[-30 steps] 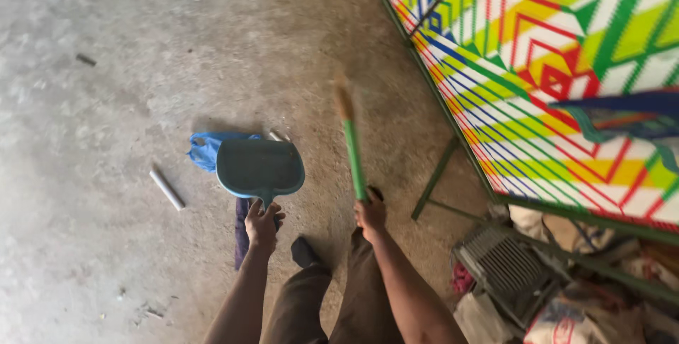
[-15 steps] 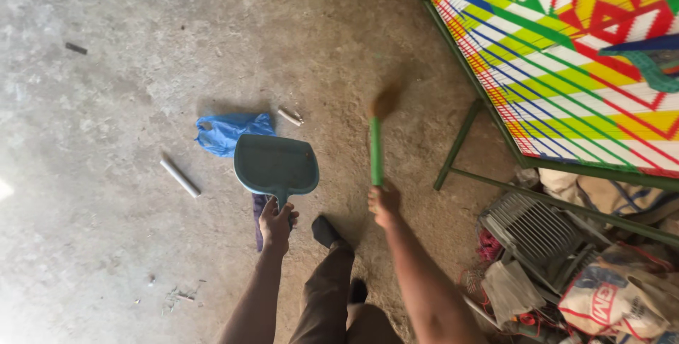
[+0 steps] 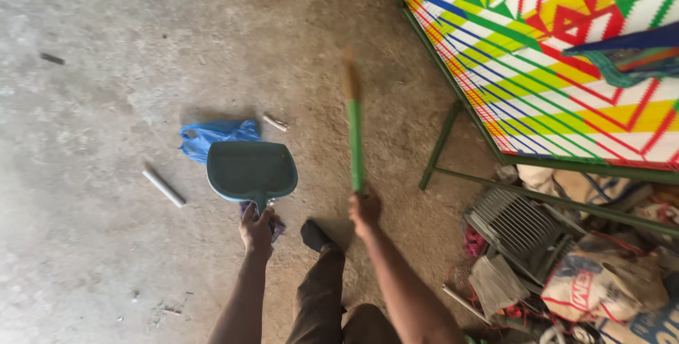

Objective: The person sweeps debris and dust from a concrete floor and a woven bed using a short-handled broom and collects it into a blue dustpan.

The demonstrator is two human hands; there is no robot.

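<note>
Left hand [image 3: 256,229] fingers clasp teal dustpan [image 3: 251,170] handle, pan toward 12 o'clock; right hand [image 3: 365,211] grips green broom [image 3: 355,139], shaft running 12–6; blue bag [image 3: 212,136] at pan's 11.

Domestic yard or storage area, bare rough concrete floor [image 3: 106,259], green metal-framed cot [image 3: 453,139] strung with multicoloured woven cord [image 3: 566,68], heap of household clutter beneath it, metal grille [image 3: 520,227], printed sacks [image 3: 601,284], stray debris.
</note>
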